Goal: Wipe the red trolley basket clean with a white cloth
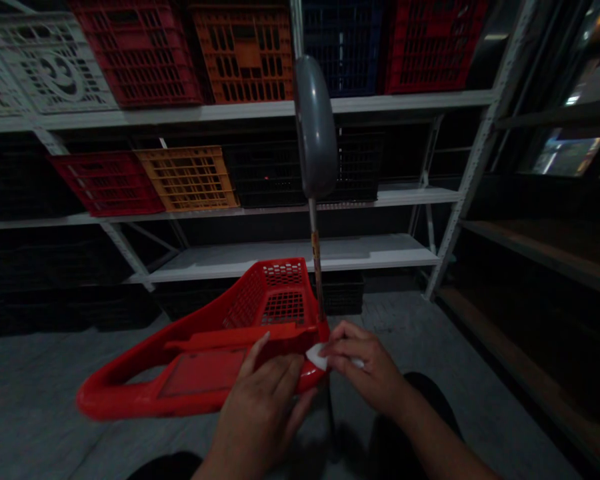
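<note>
A red plastic shopping cart [200, 373] spreads in front of me, its basket with the pierced walls pointing away. My left hand [265, 400] is closed around the near edge of the cart, one finger stretched up along it. Between the fingers of my right hand [363, 360] is a small white wipe [317, 356], possibly cloth or paper, pressed against the cart's shiny corner. Right beside that corner rises a metal pole [316, 260] with a worn orange-brown section. Higher up, the pole carries a grey rounded part [318, 127].
White metal shelving [230, 261] stands ahead, holding white, red, orange, blue and black crates, such as a yellow crate [190, 177]. Dark shelves [535, 257] run along the right side. Underneath is grey concrete floor [395, 320]. My dark-clad knees show at the bottom.
</note>
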Available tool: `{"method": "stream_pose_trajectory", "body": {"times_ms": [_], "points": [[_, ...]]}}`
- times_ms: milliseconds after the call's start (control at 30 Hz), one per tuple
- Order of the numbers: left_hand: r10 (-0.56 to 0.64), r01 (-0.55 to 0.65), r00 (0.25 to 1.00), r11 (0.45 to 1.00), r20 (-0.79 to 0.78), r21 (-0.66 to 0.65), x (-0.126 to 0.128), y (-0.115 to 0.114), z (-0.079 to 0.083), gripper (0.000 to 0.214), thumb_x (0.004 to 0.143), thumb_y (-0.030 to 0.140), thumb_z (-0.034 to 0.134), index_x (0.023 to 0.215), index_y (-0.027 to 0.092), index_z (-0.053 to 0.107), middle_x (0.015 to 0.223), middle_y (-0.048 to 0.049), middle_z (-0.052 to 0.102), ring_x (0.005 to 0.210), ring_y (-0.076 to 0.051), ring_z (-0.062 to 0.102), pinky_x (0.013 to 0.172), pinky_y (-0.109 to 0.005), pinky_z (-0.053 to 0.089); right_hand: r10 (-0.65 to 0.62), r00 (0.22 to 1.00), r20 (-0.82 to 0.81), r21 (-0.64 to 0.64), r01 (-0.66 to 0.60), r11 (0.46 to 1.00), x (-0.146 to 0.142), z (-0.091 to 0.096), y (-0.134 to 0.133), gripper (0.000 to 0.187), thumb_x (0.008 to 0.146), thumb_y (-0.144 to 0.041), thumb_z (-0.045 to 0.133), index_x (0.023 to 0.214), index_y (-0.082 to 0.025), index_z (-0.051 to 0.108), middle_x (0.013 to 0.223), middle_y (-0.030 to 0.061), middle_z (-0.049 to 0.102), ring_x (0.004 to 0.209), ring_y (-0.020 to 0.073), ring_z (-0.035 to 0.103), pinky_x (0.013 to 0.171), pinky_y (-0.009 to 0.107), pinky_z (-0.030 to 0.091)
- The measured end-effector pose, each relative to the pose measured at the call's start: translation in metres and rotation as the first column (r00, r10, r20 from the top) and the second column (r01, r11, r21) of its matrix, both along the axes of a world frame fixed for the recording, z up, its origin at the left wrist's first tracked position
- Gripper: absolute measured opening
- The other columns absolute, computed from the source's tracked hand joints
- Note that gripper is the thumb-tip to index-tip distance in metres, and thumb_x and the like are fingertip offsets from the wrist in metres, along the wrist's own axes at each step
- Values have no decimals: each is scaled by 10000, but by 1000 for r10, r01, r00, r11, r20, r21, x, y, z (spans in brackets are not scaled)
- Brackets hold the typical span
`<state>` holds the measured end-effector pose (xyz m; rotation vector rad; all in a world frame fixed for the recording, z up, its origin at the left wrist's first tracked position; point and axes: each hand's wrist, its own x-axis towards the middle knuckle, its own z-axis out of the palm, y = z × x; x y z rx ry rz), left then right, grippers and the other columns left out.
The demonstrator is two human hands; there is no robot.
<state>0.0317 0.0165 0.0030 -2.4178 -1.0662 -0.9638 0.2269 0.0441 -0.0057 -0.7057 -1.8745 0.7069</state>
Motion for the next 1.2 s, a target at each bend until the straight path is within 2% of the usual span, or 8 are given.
{"method": "stream_pose_trajectory", "body": {"times_ms": [133,333,433,600,867,1067,1200], "points": [[-41,41,999,999,0,34,-3,0,4,205,786,248,560,976,182,600,862,-5,696,765,-131,649,1092,-473,227,-4,1000,29,29,3,1000,-3,0,4,172,845,-165,505,853,-174,677,854,33,556,799,137,546,707,250,442],[-58,57,998,998,37,23,-8,0,1,252,762,228,597,1010,181,590,894,-24,697,799,-148,654,1068,-502,270,-175,984,26,21,174,984,-6,-11,32,208,865,-165,469,766,-154,652,789,27,542,759,137,541,681,256,429],[-79,78,996,997,35,13,-12,-1,2,284,748,229,615,1027,183,588,896,-23,698,807,-147,654,1071,-486,275,-193,981,29,27,193,981,-10,-9,20,205,866,-142,459,799,-161,652,807,26,532,773,133,536,695,254,425],[-110,110,994,994,-2,-29,-22,-6,8,316,734,235,634,1043,191,584,883,-5,697,800,-133,650,1100,-456,233,-79,996,49,38,78,996,-16,-2,-11,200,860,-130,463,891,-178,655,844,26,524,796,130,532,713,248,425],[-109,109,994,993,-8,-48,-31,-9,6,339,732,254,642,1060,199,580,923,-9,694,826,-147,647,1109,-486,205,-247,969,-23,83,248,965,-17,-23,10,219,887,-188,435,856,-171,651,797,32,520,743,137,528,667,256,432],[-107,102,993,989,-41,-105,-42,-9,3,343,746,259,620,1080,202,568,938,-18,685,860,-156,638,1110,-505,186,-138,990,1,56,138,989,-25,-9,-24,228,871,-142,446,971,-185,647,862,43,547,812,144,548,722,261,451],[-122,111,983,990,-139,-84,-53,-9,5,389,757,261,601,1137,204,535,975,-33,683,907,-166,635,1107,-495,199,-84,996,-14,82,84,993,-25,-14,-23,227,865,-138,455,971,-186,649,861,44,550,805,142,550,717,258,455]]}}
